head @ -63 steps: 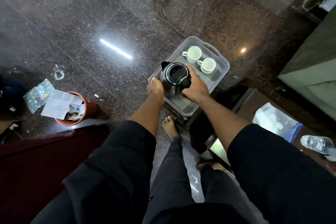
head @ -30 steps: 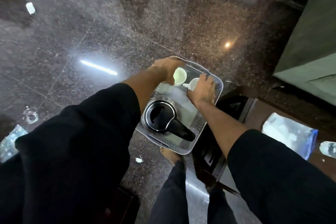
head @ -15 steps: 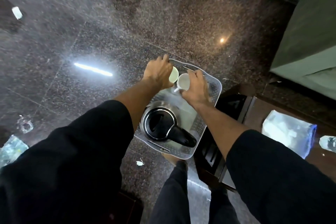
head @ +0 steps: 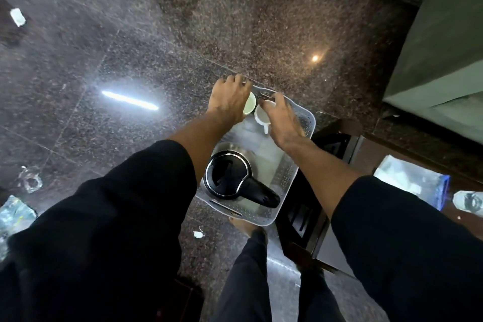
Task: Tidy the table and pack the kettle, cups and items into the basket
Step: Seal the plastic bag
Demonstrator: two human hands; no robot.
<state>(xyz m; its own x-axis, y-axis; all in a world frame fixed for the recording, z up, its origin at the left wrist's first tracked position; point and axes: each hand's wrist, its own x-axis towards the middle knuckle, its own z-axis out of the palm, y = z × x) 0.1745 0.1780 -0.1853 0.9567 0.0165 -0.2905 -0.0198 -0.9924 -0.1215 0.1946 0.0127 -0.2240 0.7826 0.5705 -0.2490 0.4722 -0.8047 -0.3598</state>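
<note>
Each hand gripped one white cup: the left hand (head: 230, 98) and the right hand (head: 283, 119). The kettle (head: 230, 178) stood in the basket (head: 304, 123).

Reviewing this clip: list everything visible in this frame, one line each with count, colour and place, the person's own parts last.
basket: one, translucent grey, on the dark speckled floor.
kettle: one, black lid and handle, near end of the basket.
cups: two, white, far end of the basket.
dark cabinet: one, right of the basket.
clear bag: one, blue-edged, far right.
paper scraps: several, white, scattered on the floor.
left hand: grips the left cup.
right hand: grips the right cup.
bare foot: one, below the basket.
</note>
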